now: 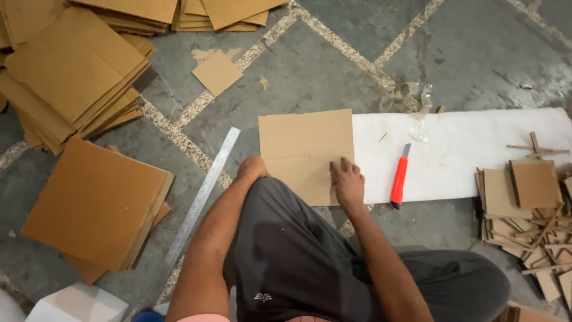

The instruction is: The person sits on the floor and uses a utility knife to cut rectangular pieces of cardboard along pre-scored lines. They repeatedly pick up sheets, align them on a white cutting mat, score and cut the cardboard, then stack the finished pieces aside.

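Right, your cardboard sheet lies flat on the floor, roughly square with a slightly longer horizontal axis, edges running square to the white board it overlaps at its right side. A fold or cut line crosses it left to right near mid-height.

Your right hand sits palm-down on the sheet's lower right corner, fingers spread flat, pressing, gripping nothing. Your left hand is at the sheet's lower left edge, knuckles up; fingers are curled under and hidden, so you cannot tell how open it is or whether it pinches the edge. The sheet lies just ahead of both hands, beyond your raised knee.

Orange utility knife rests on the white board just right of your right hand, long axis near vertical, blade end pointing away from you. Steel ruler lies diagonally on the floor left of your left arm.

Stacks of brown cardboard squares sit at left and upper left, one loose small square between them. Cut pieces and thin offcut strips pile at right. A crumpled clear plastic wrapper lies at the white board's top edge.
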